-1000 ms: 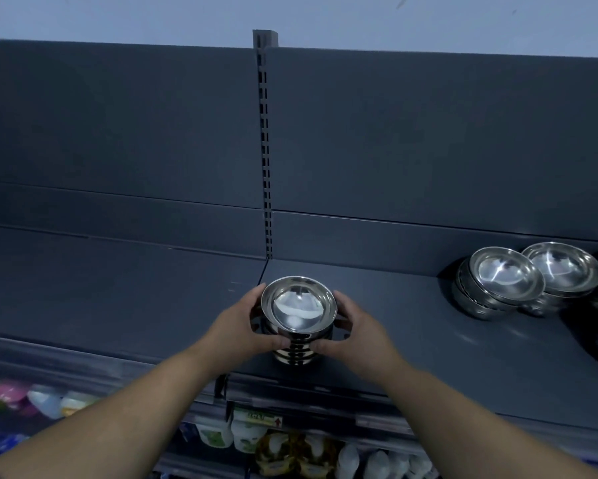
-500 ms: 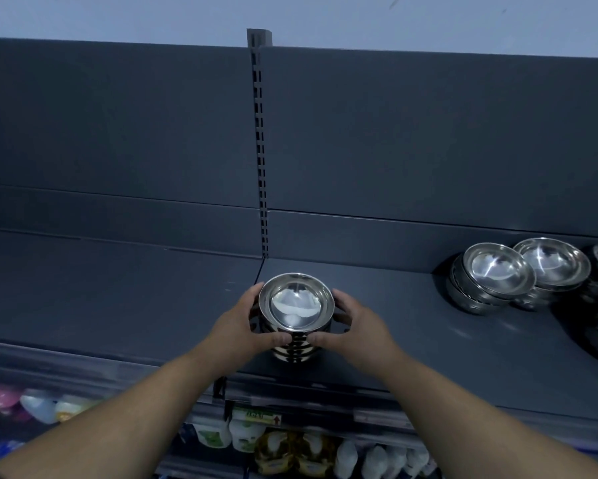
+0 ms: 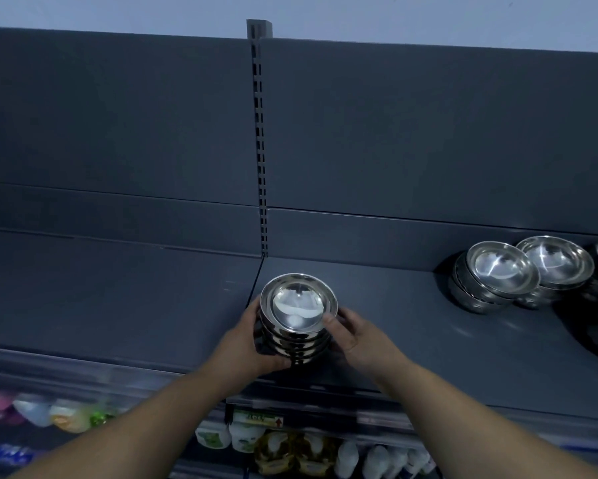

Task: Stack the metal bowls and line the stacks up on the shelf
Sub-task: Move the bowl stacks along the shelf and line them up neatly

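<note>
so both hands cupped the bowl stack (image 3: 298, 326) on the shelf (image 3: 411, 326): left hand (image 3: 247, 344) at 9 o'clock, right hand (image 3: 359, 342) at 3, fingers curled round it; more bowls (image 3: 501, 271) sat well apart w/ 2 o'clock.

Illumination is dim and bluish. Glare appears inside the stacked bowls (image 3: 298, 303). Dark shadows surround the right-hand bowls (image 3: 501, 267). Edges bend. Lower-left packages (image 3: 31, 409) are blurred.

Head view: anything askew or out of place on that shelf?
At the right, a tilted bowl stack and the bowl stack behind it seem to lean, mouths tipped toward the camera, overlapping, not in a row. The held bowl stack, gripped by left hand and right hand, looks straight.
</note>
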### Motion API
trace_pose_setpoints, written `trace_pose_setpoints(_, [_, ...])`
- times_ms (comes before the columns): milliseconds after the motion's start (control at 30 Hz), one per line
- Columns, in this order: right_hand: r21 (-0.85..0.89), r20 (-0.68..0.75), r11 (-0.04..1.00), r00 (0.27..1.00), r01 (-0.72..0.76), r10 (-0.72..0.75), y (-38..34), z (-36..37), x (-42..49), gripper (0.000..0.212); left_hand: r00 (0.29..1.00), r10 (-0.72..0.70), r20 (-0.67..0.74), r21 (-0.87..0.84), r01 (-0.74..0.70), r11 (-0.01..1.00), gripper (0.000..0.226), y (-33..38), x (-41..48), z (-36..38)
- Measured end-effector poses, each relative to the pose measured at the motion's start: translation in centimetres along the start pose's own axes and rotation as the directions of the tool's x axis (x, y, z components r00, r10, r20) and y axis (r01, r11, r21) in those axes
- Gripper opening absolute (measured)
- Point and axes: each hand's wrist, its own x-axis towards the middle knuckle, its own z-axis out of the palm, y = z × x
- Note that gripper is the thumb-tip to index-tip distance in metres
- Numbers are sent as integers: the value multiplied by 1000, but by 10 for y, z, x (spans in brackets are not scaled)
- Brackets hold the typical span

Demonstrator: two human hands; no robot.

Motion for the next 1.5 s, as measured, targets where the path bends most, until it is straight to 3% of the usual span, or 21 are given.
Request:
trace_pose_setpoints(100, [24, 2, 1000, 1000, 17, -17, 2, 5, 4, 85, 999, 37, -17, 11, -37, 999, 114, 0, 4, -2])
trace_pose_setpoints(267, [-7, -35, 998, 998, 59, -59, 2, 10, 9, 104, 997, 80, -7, 37, -79, 996, 112, 6, 8, -9])
trace_pose_setpoints(367, [-97, -77, 990, 990, 107, -114, 1, 10, 14, 89, 995, 99, -25, 24, -98, 995, 131, 9, 7, -13])
trace_pose_setpoints(567, [-165, -140, 979, 980, 117, -141, -8, 9, 17, 85, 990, 134, -34, 21, -133, 991, 113, 8, 9, -14])
trace_pose_setpoints(733, [-124, -148, 983, 977, 133, -151, -7, 11, 16, 45, 992, 124, -2, 3, -124, 992, 113, 7, 10, -17])
trace_pose_setpoints(967, [-84, -157, 989, 978, 125, -137, -8, 13, 15, 48, 994, 110, 21, -12, -110, 994, 109, 11, 12, -22])
trace_pose_setpoints(1300, [-150, -233, 988, 969, 43, -78, -6, 9, 11, 60, 994, 101, 38, 67, -103, 992, 136, 21, 8, -31])
trace_pose_setpoints(1367, [-238, -287, 971, 956, -15, -56, -3, 2, 8, 58, 992, 123, -3, 94, -122, 988, 124, 33, 7, -35])
trace_pose_setpoints(1500, [-336, -380, 932, 925, -135, -3, 4, -19, -7, 53, 961, 259, -92, 252, -230, 940, 75, 63, 17, -35])
